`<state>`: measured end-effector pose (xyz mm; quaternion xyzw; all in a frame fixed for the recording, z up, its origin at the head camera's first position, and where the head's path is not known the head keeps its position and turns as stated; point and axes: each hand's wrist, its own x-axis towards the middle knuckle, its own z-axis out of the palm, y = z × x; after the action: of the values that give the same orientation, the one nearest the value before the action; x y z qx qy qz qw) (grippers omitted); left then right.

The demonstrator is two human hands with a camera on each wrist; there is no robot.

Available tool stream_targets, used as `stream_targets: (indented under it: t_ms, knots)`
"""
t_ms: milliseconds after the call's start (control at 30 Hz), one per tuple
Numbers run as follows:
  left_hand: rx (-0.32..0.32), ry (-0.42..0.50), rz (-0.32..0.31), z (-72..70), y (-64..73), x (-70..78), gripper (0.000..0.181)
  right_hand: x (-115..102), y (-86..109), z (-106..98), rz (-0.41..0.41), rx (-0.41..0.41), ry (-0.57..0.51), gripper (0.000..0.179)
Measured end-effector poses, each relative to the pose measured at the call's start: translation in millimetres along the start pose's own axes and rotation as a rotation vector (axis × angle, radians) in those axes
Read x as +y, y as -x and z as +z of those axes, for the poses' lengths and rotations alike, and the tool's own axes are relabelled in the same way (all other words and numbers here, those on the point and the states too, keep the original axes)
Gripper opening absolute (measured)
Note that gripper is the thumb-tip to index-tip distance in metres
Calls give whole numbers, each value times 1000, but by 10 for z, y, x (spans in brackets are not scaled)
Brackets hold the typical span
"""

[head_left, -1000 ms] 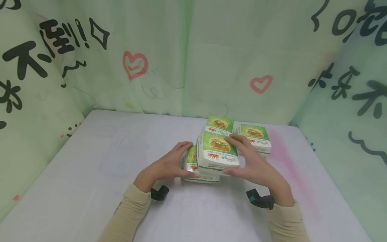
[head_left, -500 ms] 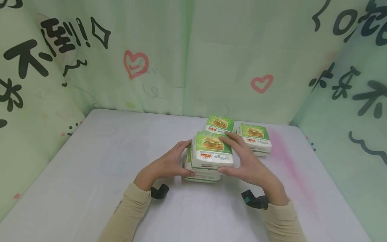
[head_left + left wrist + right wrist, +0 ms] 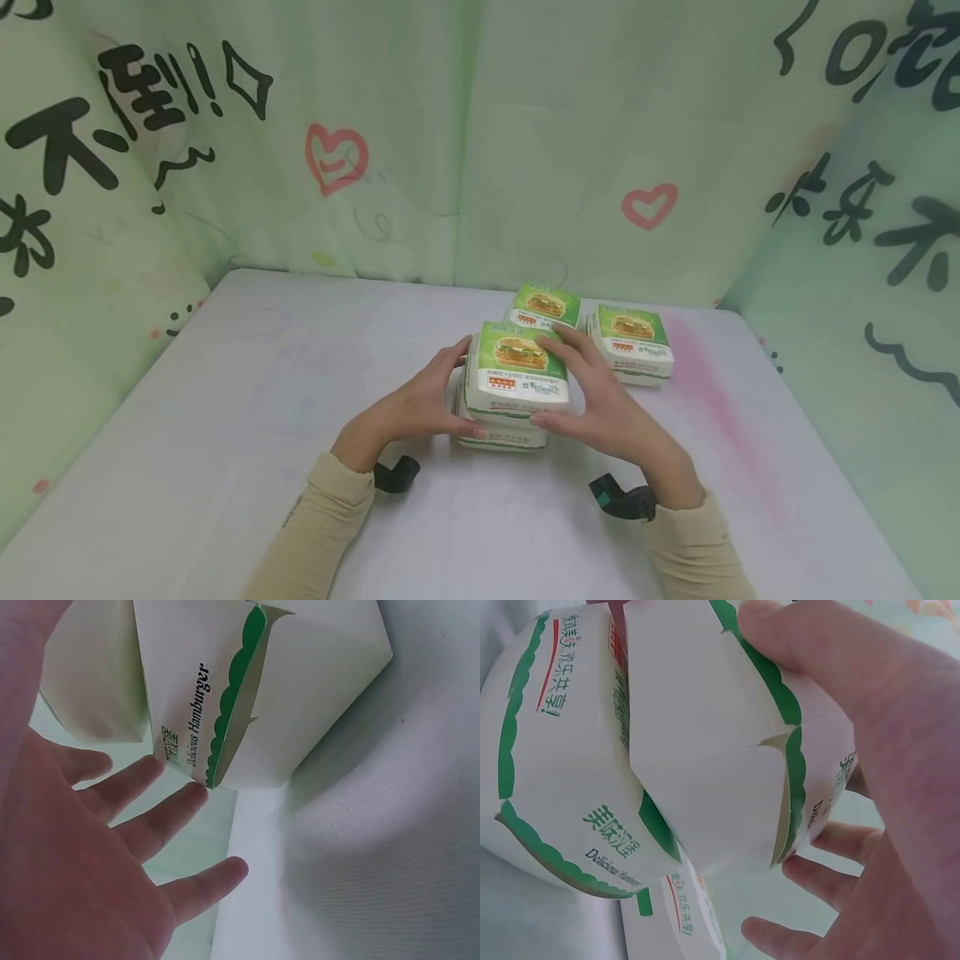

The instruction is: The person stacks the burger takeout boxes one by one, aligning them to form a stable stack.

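Two white-and-green hamburger boxes are stacked in the middle of the head view. My right hand (image 3: 607, 408) grips the upper hamburger box (image 3: 517, 392), thumb at its front and fingers along its right side. Beneath it is the lower hamburger box (image 3: 510, 438), mostly covered from above. My left hand (image 3: 416, 404) holds that one at its left side, thumb at the front; in the left wrist view, fingertips meet the far edge of the lower box (image 3: 202, 697). The right wrist view has the upper box (image 3: 712, 735) against the lower box (image 3: 562, 765); whether its full weight rests there, I cannot tell.
Behind the stack stands another hamburger box (image 3: 545, 304), and one more hamburger box (image 3: 632, 342) is at its right. The white table (image 3: 300, 350) ends at a green curtain (image 3: 540, 167) with painted hearts and writing.
My right hand has brought the upper box leftward, from partly overlapping the lower box to nearly squarely over it. The left hand has stayed almost still.
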<state>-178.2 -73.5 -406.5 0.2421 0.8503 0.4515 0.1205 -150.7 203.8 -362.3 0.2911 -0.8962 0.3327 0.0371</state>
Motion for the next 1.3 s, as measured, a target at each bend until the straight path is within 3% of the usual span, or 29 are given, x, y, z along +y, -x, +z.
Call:
stream_targets:
  t_ms: [367, 633, 1300]
  knots:
    - [46, 76, 51, -37, 42, 47, 131, -29, -22, 36, 19, -23, 8, 88]
    - [90, 107, 130, -50, 41, 54, 120, -29, -20, 32, 13, -32, 4, 88]
    - [119, 85, 135, -44, 39, 62, 113, -11, 30, -11, 35, -31, -22, 85]
